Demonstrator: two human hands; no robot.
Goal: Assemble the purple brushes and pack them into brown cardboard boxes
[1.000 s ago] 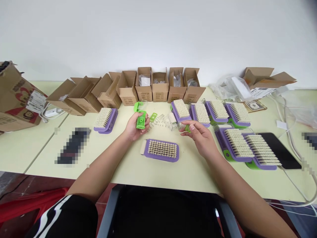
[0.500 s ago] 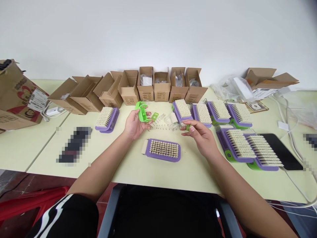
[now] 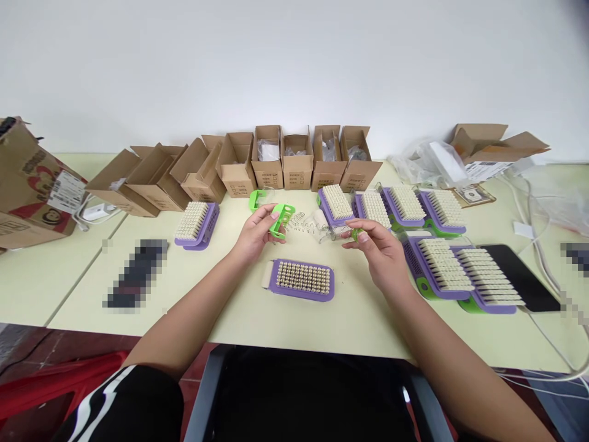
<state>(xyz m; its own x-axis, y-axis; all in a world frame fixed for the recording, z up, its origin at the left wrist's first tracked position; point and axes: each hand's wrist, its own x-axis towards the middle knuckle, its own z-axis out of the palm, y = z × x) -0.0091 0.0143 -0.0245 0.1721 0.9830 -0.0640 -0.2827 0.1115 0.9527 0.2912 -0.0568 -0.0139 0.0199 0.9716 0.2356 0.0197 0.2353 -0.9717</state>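
My left hand (image 3: pixel 254 235) is closed around a green plastic part (image 3: pixel 278 220), held tilted above the table. My right hand (image 3: pixel 380 247) pinches a small clear piece with a green cap (image 3: pixel 350 233). Between the hands lie metal springs (image 3: pixel 307 226) and a white roller piece (image 3: pixel 319 218). A purple brush with cream bristles (image 3: pixel 300 279) lies bristles-up just in front of both hands. Another green part (image 3: pixel 255 199) lies behind my left hand.
A row of open cardboard boxes (image 3: pixel 297 161) lines the back of the table. Several purple and green brushes (image 3: pixel 430 236) are grouped at the right, one purple brush (image 3: pixel 196 224) at the left. A black tablet (image 3: pixel 519 276), cables and plastic bags (image 3: pixel 430 161) sit far right.
My left hand has turned the green part from upright to tilted and shifted it right toward the springs. My right hand has drifted slightly right with its small piece.
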